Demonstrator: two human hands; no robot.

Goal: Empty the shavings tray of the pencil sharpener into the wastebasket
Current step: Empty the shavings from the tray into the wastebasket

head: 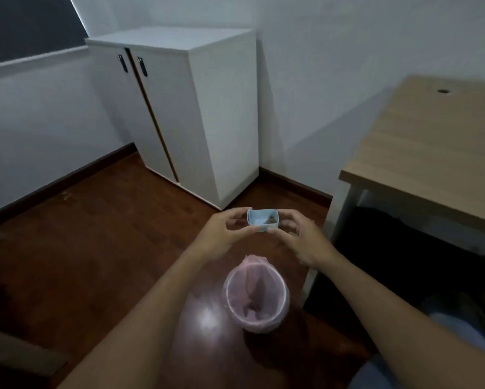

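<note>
Our left hand (pixel 224 234) and right hand (pixel 297 237) pinching the upright shavings tray (pixel 263 220), pink-lined wastebasket (pixel 256 299) on wooden floor (pixel 95 234), white cabinet (pixel 193 113) beyond, table (pixel 432 153) at right

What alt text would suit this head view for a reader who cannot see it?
Both hands, left hand and right hand, hold a small light-blue shavings tray, open side up, above a pink-lined wastebasket on a dark wood floor. A white cabinet stands behind and a wooden desk at right.
</note>
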